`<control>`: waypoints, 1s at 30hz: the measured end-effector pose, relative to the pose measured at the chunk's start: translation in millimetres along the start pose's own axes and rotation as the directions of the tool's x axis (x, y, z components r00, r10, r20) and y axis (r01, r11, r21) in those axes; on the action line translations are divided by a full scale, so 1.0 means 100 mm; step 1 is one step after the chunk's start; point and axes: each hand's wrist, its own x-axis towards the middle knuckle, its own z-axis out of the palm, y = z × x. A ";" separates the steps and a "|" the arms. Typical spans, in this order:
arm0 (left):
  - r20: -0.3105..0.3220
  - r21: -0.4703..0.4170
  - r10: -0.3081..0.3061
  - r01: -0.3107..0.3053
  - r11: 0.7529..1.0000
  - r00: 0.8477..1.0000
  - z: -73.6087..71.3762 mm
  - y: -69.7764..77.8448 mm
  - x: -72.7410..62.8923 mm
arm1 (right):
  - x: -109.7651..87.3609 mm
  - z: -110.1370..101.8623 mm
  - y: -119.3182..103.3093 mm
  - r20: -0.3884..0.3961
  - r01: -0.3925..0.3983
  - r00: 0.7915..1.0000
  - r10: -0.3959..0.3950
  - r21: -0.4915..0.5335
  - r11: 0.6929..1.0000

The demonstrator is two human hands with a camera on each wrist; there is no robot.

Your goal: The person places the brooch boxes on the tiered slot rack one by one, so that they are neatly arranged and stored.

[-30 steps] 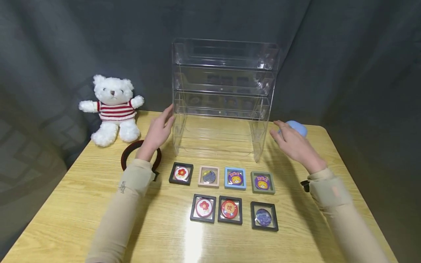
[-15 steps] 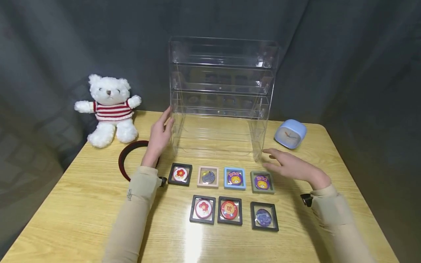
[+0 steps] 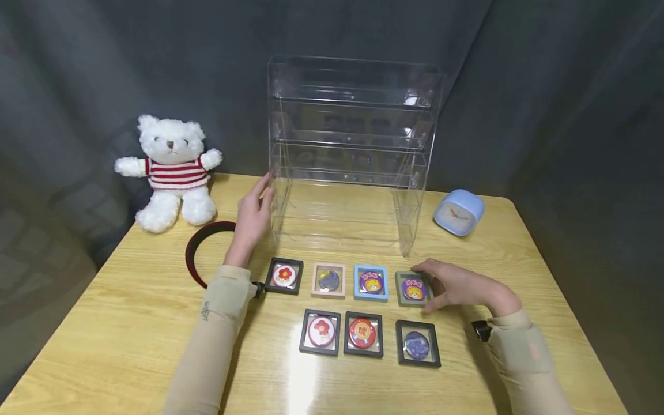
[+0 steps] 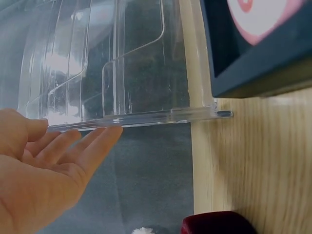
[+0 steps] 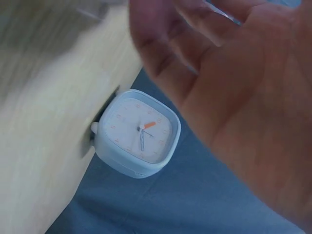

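A clear plastic tiered display rack [image 3: 350, 176] stands at the back middle of the table. My left hand [image 3: 250, 225] touches its left side with nearly straight fingers; the left wrist view shows the fingertips along the rack's edge [image 4: 156, 117]. My right hand [image 3: 461, 288] is at the green square frame [image 3: 413, 289], which holds a purple bear badge. Its fingertips are at the frame's far edge and the thumb near the close corner, spread across the right side. In the right wrist view the right hand [image 5: 234, 78] hides the frame.
Left of the green frame lie blue [image 3: 370, 282], pink [image 3: 329, 280] and black [image 3: 284, 275] framed badges. Several black frames [image 3: 363, 334] lie nearer. A blue clock [image 3: 459, 212] stands right; a white teddy bear [image 3: 176, 173] and dark red hoop [image 3: 194, 253] are left.
My right hand has come from beside the clock, past the rack's right foot, down to the green frame. My left hand stays at the rack's left side, its forearm shifted slightly right.
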 end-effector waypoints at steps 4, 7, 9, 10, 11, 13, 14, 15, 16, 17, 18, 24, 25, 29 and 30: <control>-0.001 0.001 0.007 -0.007 1.000 1.000 0.03 0.00 0.00 | -0.01 0.04 0.01 -0.010 0.009 1.000 -0.009 -0.045 0.999; -0.001 0.003 -0.003 0.003 1.000 1.000 0.05 -0.01 -0.01 | -0.01 0.08 0.03 -0.022 0.007 1.000 -0.008 -0.054 0.998; -0.004 0.012 -0.011 0.011 1.000 1.000 0.06 -0.01 -0.02 | 0.00 0.10 0.05 -0.035 0.017 0.999 -0.019 -0.053 0.998; -0.005 0.015 -0.015 0.015 1.000 1.000 0.05 -0.01 -0.02 | 0.01 0.11 0.05 -0.041 0.020 0.999 -0.022 -0.053 0.998; -0.005 0.021 -0.018 0.019 1.000 1.000 0.05 -0.01 -0.02 | 0.02 0.11 0.06 -0.050 0.028 0.998 -0.030 -0.053 0.998; -0.009 0.036 -0.021 0.021 0.999 1.000 0.03 -0.01 -0.02 | 0.04 0.12 0.05 -0.063 0.029 0.998 -0.032 -0.045 0.999; -0.008 0.044 -0.022 0.022 0.999 1.000 0.02 -0.01 -0.02 | 0.05 0.12 0.05 -0.070 0.026 0.997 -0.029 -0.043 0.999; -0.009 0.050 -0.021 0.021 0.999 1.000 0.01 0.00 -0.01 | 0.05 0.12 0.04 -0.076 0.020 0.997 -0.023 -0.040 0.999; -0.006 0.052 -0.021 0.021 0.998 1.000 0.00 0.00 -0.01 | 0.05 0.12 0.03 -0.081 0.009 0.997 -0.012 -0.035 0.999; -0.005 0.054 -0.020 0.020 0.998 1.000 0.00 0.00 -0.01 | 0.05 0.13 0.02 -0.087 -0.001 0.996 -0.002 -0.032 0.999; -0.005 0.056 -0.018 0.018 0.998 1.000 0.00 0.00 -0.01 | 0.05 0.13 0.01 -0.092 -0.009 0.996 0.006 -0.028 1.000; 0.000 0.059 -0.003 0.003 0.998 1.000 0.00 0.01 0.01 | 0.04 0.08 -0.01 -0.129 -0.011 0.992 0.011 -0.002 1.000; 0.000 0.063 -0.001 0.001 0.998 1.000 0.00 0.01 0.01 | 0.04 0.07 -0.01 -0.139 -0.009 0.990 0.009 -0.001 1.000; -0.002 0.088 -0.002 0.003 0.996 1.000 0.01 0.00 0.00 | 0.06 0.02 -0.02 -0.185 0.015 0.983 -0.019 -0.023 1.000; -0.002 0.095 -0.002 0.002 0.995 1.000 0.01 -0.01 0.00 | 0.06 0.01 -0.02 -0.198 0.020 0.980 -0.027 -0.035 0.999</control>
